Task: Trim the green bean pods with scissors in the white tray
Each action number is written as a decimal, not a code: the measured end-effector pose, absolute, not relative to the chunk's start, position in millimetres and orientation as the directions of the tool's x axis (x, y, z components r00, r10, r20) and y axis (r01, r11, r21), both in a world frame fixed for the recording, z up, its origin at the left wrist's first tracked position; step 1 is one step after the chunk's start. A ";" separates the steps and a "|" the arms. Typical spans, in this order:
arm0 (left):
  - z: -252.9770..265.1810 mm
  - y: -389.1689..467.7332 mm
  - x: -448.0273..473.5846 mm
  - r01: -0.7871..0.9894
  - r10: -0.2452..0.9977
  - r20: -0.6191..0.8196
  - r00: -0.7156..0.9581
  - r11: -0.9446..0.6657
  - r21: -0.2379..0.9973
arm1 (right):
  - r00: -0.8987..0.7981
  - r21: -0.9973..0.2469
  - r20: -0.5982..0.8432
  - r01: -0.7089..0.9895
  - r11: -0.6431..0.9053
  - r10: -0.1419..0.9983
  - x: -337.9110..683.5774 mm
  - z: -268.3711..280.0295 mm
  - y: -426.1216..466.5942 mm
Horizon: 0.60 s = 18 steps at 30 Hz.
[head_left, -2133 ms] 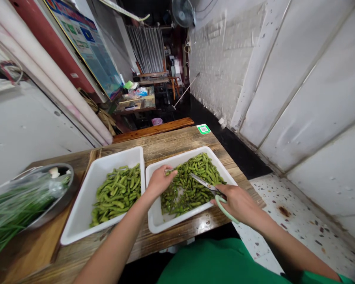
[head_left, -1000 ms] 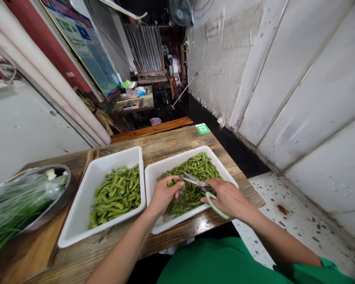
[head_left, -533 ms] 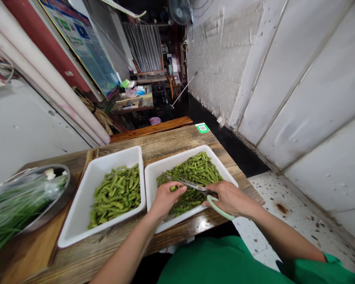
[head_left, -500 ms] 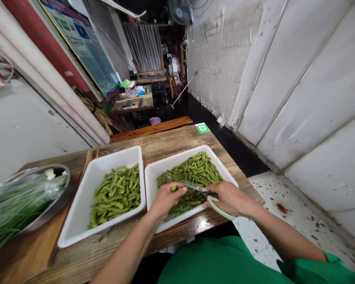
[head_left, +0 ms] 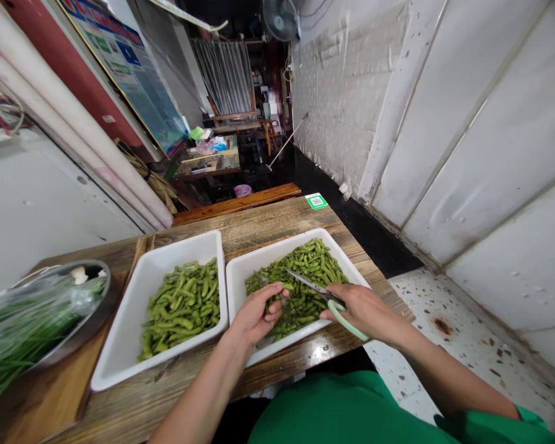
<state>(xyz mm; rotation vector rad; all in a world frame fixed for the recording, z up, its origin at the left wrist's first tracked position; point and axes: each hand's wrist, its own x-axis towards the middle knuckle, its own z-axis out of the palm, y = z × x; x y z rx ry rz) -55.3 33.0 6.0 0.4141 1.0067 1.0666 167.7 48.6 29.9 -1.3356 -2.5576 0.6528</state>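
My left hand point(head_left: 261, 310) is closed on a green edamame pod point(head_left: 287, 287), whose tip sticks out between thumb and forefinger. In my right hand point(head_left: 363, 308) is a pair of scissors point(head_left: 312, 284) with pale green handles; the blades point left, close to the pod. Both hands are over the right white tray point(head_left: 240, 277), which holds a heap of edamame pods point(head_left: 319, 262) and small trimmings. To its left, another white tray point(head_left: 120, 345) holds more edamame pods point(head_left: 185, 302).
A steel bowl point(head_left: 69, 345) of long green stalks point(head_left: 23, 333) in plastic stands at the left on a wooden board point(head_left: 50, 394). A QR code card point(head_left: 316, 201) lies at the wooden table's point(head_left: 268, 220) far right corner. Beyond are a bench point(head_left: 240, 202) and another table point(head_left: 213, 161).
My left hand has turned and its fingers have shifted, with the pod now held up toward the blades. The scissors have moved slightly right, away from the left fingers.
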 end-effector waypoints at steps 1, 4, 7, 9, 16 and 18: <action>6.1 32.7 -54.4 -0.564 0.873 -0.473 0.120 0.452 0.691 | -0.579 -0.458 -0.033 0.733 0.503 0.815 167.3 30.4 46.6; 6.3 30.9 -51.0 -0.662 0.889 -0.443 0.114 0.401 0.634 | -0.566 -0.440 -0.008 0.742 0.505 0.825 165.5 33.1 41.1; 8.0 28.7 -47.0 -0.718 0.894 -0.435 0.108 0.373 0.588 | -0.546 -0.422 -0.010 0.762 0.492 0.838 162.6 35.7 37.3; 9.9 27.4 -44.1 -0.742 0.889 -0.446 0.102 0.367 0.561 | -0.544 -0.418 -0.015 0.765 0.489 0.839 160.2 36.5 35.9; 11.5 23.1 -35.4 -0.791 0.894 -0.440 0.089 0.332 0.514 | -0.539 -0.424 0.055 0.750 0.508 0.841 153.0 34.2 33.5; 10.4 22.5 -33.7 -0.808 0.903 -0.422 0.083 0.309 0.501 | -0.540 -0.425 0.072 0.744 0.515 0.839 151.7 32.8 32.5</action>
